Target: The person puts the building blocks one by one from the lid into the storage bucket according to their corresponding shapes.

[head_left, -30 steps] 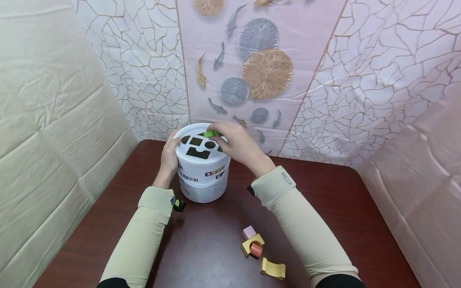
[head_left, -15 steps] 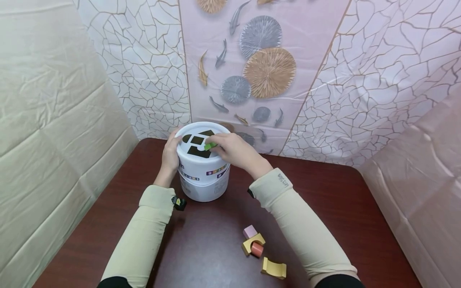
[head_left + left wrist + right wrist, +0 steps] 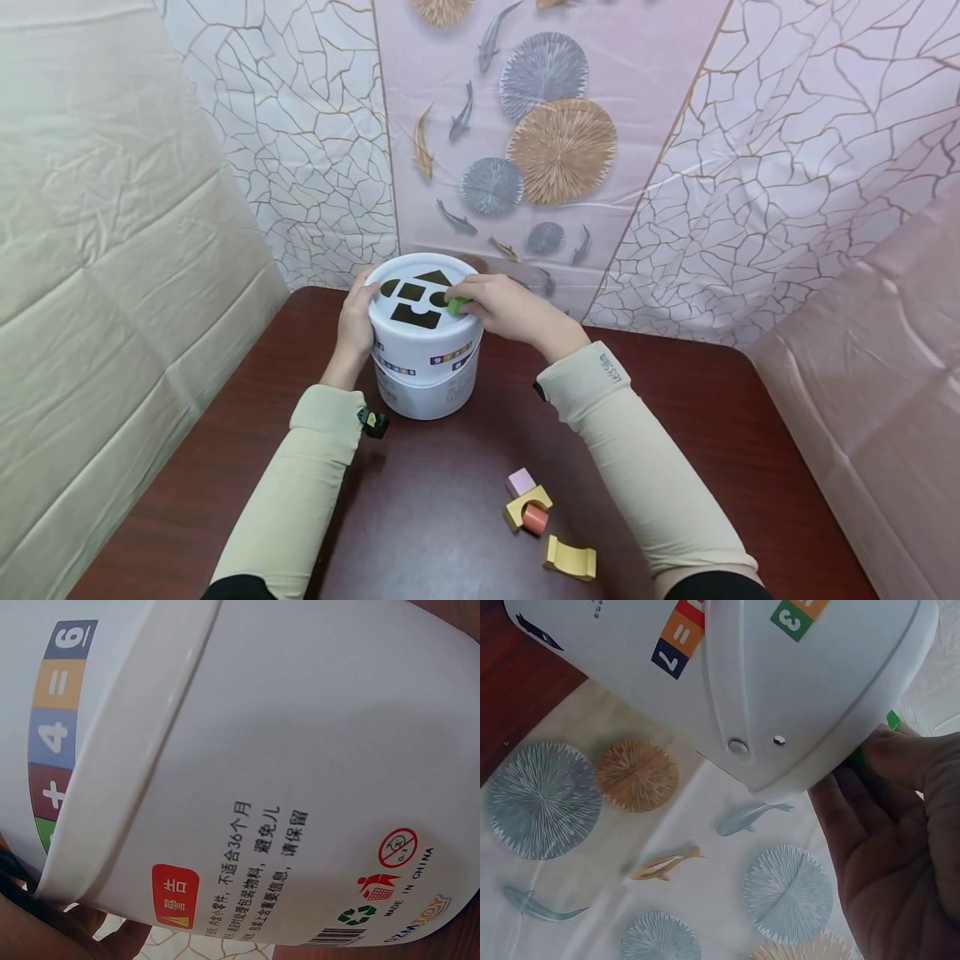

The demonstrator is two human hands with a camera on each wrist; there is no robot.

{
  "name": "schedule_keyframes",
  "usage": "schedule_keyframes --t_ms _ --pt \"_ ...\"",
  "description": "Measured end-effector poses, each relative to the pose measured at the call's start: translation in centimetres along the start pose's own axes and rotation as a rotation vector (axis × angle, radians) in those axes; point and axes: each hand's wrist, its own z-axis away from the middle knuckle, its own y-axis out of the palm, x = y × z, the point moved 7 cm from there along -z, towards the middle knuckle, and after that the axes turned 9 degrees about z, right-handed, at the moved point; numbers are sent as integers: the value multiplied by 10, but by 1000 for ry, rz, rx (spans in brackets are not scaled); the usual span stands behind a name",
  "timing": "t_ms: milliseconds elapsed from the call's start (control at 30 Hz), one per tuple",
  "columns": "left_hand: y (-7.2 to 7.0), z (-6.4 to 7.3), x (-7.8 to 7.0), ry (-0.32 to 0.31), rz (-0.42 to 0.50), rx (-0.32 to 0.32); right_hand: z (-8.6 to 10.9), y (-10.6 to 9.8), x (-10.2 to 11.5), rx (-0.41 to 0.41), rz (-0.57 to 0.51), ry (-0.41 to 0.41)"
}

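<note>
A white shape-sorter bucket (image 3: 423,396) stands upright on the table, its lid cut with dark shaped holes. My left hand (image 3: 354,329) holds the bucket's left side, with the thumb up at the rim; in the left wrist view only part of that hand (image 3: 52,930) shows, below the bucket's printed wall (image 3: 315,750). Between thumb and fingers my right hand (image 3: 513,310) pinches a green block (image 3: 455,306) over the lid's right side, close to the round hole. Most of the block is hidden by the fingers; a green bit (image 3: 893,720) shows in the right wrist view.
Nearer on the brown table (image 3: 427,500) lie a pink block (image 3: 520,482), a yellow arch block (image 3: 516,510), an orange cylinder (image 3: 535,520) and another yellow curved block (image 3: 570,559). A patterned cloth (image 3: 480,125) hangs behind the table.
My right hand has brought the green block from the lid's back toward the front, then to the right, away from the round hole. The left hand stays on the bucket.
</note>
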Motion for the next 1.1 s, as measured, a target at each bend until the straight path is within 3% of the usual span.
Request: schedule_keyframes --t_ms 367,667,967,1100 --pt "-1 -2 -1 -7 12 -9 2 -2 -14 -59 71 56" --pt "-1 0 1 -30 8 1 2 -2 -12 36 44 38" --pt "8 15 -36 -46 6 13 11 -1 -7 65 78 -10" --pt "8 18 -41 -45 7 15 15 1 -6 56 77 -5"
